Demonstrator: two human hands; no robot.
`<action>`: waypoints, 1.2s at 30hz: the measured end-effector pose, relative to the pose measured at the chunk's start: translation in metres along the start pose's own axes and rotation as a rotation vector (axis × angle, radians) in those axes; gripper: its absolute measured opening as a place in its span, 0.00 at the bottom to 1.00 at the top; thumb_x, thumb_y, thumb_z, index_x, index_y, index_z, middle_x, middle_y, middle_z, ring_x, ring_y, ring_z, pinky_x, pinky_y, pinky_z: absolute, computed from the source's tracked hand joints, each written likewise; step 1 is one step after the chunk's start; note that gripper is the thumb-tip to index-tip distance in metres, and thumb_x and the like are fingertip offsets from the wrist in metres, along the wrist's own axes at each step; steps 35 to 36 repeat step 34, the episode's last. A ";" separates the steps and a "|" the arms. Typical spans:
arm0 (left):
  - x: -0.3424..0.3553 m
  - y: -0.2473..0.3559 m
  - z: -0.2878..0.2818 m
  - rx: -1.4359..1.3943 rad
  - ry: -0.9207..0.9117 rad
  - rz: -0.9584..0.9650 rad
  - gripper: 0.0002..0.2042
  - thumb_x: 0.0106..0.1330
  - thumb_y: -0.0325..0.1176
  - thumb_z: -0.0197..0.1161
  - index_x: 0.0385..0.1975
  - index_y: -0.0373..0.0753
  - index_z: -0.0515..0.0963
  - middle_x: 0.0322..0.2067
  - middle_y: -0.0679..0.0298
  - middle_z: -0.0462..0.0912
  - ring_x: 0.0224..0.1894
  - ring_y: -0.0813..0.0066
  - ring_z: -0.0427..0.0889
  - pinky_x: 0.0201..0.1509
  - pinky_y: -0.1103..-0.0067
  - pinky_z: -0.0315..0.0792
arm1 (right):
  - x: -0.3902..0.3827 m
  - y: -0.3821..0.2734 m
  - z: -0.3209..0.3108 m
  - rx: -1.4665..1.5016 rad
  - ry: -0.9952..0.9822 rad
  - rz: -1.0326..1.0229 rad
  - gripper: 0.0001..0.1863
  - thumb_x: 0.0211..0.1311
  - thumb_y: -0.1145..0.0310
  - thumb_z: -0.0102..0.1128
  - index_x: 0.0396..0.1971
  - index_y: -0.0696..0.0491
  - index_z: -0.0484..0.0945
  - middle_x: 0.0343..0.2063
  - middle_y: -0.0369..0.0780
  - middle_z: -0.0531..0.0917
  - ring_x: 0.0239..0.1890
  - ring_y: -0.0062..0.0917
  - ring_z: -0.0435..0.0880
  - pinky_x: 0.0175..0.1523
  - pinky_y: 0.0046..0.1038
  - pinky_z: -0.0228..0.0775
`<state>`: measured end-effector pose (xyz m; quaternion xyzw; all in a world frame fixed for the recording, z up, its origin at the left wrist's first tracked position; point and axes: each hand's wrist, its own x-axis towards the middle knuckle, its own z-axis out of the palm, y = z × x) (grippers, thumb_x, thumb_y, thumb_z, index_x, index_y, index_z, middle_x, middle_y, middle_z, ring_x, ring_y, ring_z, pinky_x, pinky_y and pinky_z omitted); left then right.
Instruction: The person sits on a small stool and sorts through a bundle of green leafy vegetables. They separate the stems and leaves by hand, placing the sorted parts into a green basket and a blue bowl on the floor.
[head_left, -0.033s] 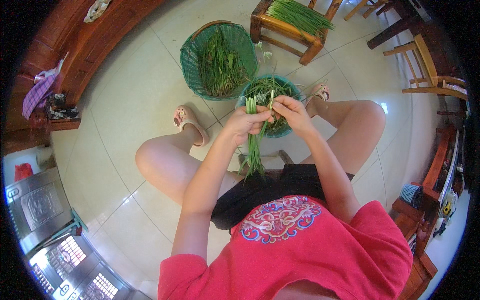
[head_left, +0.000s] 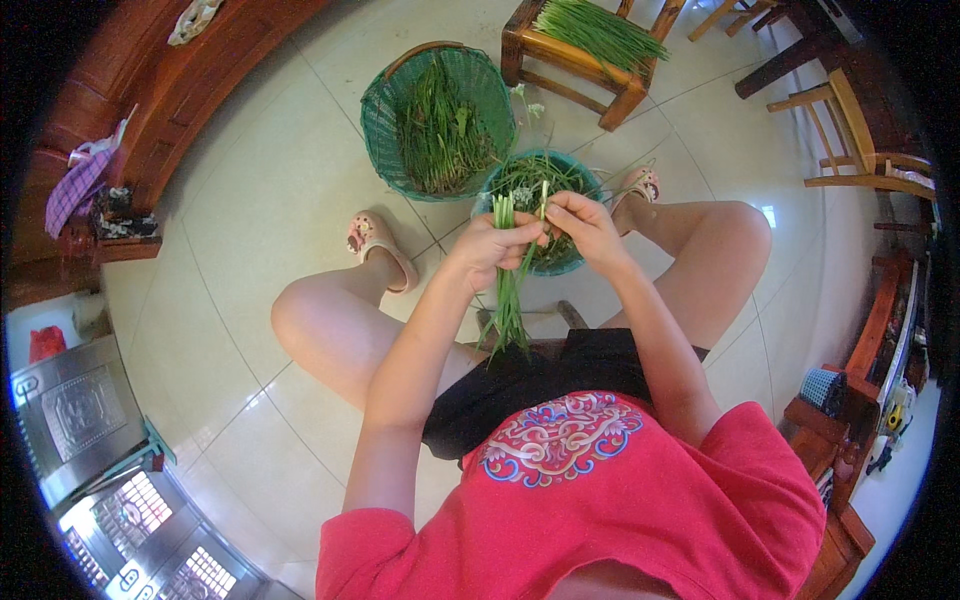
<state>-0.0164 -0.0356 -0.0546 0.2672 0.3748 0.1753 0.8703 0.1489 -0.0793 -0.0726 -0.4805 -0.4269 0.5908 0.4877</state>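
My left hand (head_left: 488, 245) is wrapped round a small bunch of garlic chives (head_left: 510, 312). Their pale cut-looking ends stick up above the fist, and the green leaves hang down toward my lap. Close beside it, my right hand (head_left: 583, 228) pinches the whitish end of a chive stalk (head_left: 544, 196) between thumb and fingertips. The two hands nearly touch. Below them on the floor stands a teal basin (head_left: 560, 268) with loose green leaves and scraps, partly hidden by my hands.
Beyond the basin is a green woven basket (head_left: 378, 125) with more chives (head_left: 437, 140) in it. A wooden stool (head_left: 560, 55) bears a neat pile of chives (head_left: 600, 32). Wooden chairs (head_left: 845, 125) stand at the right, dark wooden furniture (head_left: 165, 110) at the left. My feet flank the basin.
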 end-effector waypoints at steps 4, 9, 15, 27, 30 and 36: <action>0.000 0.000 0.002 0.001 0.008 -0.011 0.06 0.52 0.29 0.60 0.28 0.37 0.72 0.22 0.64 0.76 0.11 0.90 0.56 0.13 0.90 0.48 | -0.002 0.002 -0.001 -0.081 0.014 -0.069 0.07 0.58 0.69 0.47 0.27 0.55 0.71 0.20 0.28 0.71 0.22 0.10 0.65 0.28 0.13 0.58; -0.001 0.001 0.002 -0.001 -0.003 -0.020 0.05 0.52 0.29 0.59 0.28 0.38 0.73 0.23 0.65 0.77 0.11 0.90 0.56 0.13 0.90 0.48 | -0.004 0.001 0.003 -0.133 0.025 -0.081 0.06 0.60 0.69 0.42 0.28 0.54 0.68 0.22 0.29 0.68 0.25 0.11 0.65 0.31 0.14 0.59; -0.002 0.001 0.003 0.006 0.000 -0.007 0.06 0.53 0.29 0.58 0.29 0.37 0.73 0.23 0.65 0.77 0.11 0.90 0.55 0.13 0.90 0.48 | -0.001 0.005 0.003 -0.205 0.179 -0.114 0.08 0.60 0.68 0.42 0.30 0.55 0.68 0.23 0.31 0.70 0.25 0.11 0.66 0.29 0.13 0.59; 0.000 -0.007 0.008 0.328 0.178 0.170 0.09 0.49 0.33 0.62 0.28 0.38 0.74 0.21 0.68 0.76 0.13 0.88 0.61 0.16 0.89 0.54 | 0.001 -0.006 0.008 -0.177 0.302 -0.062 0.10 0.54 0.66 0.53 0.28 0.58 0.73 0.20 0.32 0.74 0.22 0.11 0.69 0.26 0.14 0.60; 0.000 -0.011 0.010 0.396 0.187 0.298 0.10 0.48 0.34 0.63 0.28 0.38 0.74 0.21 0.68 0.77 0.14 0.87 0.64 0.16 0.89 0.55 | 0.001 -0.003 0.006 -0.122 0.257 -0.041 0.09 0.53 0.67 0.53 0.28 0.58 0.73 0.20 0.32 0.74 0.21 0.10 0.68 0.25 0.13 0.58; 0.002 -0.010 0.008 0.387 0.136 0.282 0.12 0.48 0.37 0.64 0.29 0.38 0.75 0.23 0.66 0.78 0.15 0.86 0.66 0.16 0.89 0.57 | 0.002 -0.004 0.003 -0.114 0.175 -0.018 0.08 0.53 0.68 0.53 0.28 0.57 0.73 0.19 0.32 0.74 0.20 0.10 0.67 0.24 0.12 0.57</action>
